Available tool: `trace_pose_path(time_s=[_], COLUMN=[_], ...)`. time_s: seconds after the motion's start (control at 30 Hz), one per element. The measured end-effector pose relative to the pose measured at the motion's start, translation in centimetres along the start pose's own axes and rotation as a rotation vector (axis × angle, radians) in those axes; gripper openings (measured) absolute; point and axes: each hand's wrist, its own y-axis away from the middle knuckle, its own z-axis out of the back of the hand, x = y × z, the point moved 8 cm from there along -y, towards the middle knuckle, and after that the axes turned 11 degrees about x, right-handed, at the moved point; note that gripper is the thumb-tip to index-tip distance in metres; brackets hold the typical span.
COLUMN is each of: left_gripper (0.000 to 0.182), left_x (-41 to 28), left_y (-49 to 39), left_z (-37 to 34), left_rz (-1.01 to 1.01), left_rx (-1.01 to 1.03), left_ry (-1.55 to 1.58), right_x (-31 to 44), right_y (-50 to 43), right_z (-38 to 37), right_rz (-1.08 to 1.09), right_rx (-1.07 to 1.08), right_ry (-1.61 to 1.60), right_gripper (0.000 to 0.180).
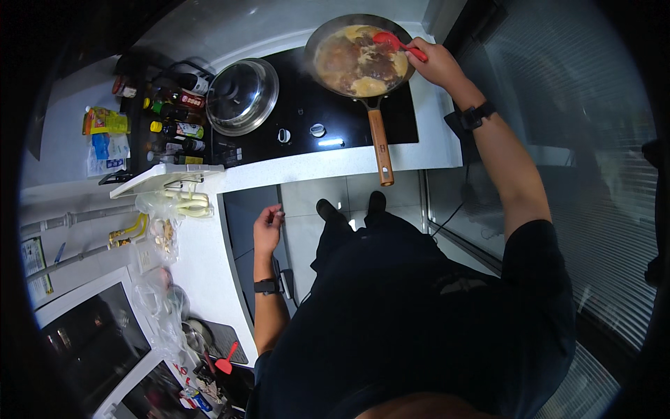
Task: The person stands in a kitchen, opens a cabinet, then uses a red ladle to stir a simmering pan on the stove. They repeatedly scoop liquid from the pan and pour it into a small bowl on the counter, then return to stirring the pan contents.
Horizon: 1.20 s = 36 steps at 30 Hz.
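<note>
My right hand (434,60) grips the handle of a red ladle (387,40), whose bowl is at the upper right of the pan, in the liquid. The deep frying pan (311,52) holds a brown broth (340,57) with pale foam at its edges, and steam rises from it. The pan's wooden handle (380,146) points toward me over the counter edge. Away from the stove, my left hand (268,230) hangs beside the left counter, its fingers loosely bent and nothing visible in them.
A domed steel lid with a glass top (243,97) lies on the black cooktop (293,99), beside a rack of sauce bottles (178,128). Scallions (191,203) and plastic bags (157,314) line the left counter. A red spatula (225,364) rests farther back. A ribbed glass panel (591,157) stands right.
</note>
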Motion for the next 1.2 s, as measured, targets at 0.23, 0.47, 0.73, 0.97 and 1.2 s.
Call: trace_pose_path(time_s=[0.23,0.47,0.73,0.97,1.2], left_gripper=[0.021,0.021,0.022,0.022,0.021], left_x=[-1.2,-1.6,-2.5,-2.6,-2.6], left_y=[-1.8,-2.7,-3.8,-4.1,-4.3], left_z=[-0.1,0.1,-0.3,-0.5,-0.6], left_rz=[-0.011,0.012,0.002,0.023,0.012], left_rx=[-0.009,0.032,0.025,0.026,0.028], left_ry=[0.022,-0.028,0.015,-0.035,-0.041], right_x=[-1.9,-4.5,-2.5,-1.3,-2.2], right_y=[1.3,1.9,2.4,2.9,3.1], right_z=[0.9,1.5,3.5,4.8,4.6], right_rz=[-0.104,-0.207,-0.136,-0.068,-0.058], right_rx=[-0.042,-0.074,-0.058,-0.072,-0.112], right_ry=[-0.267,-0.697,-0.537,-0.204,-0.234], right_gripper=[0.023,0.022,0.022,0.02,0.02])
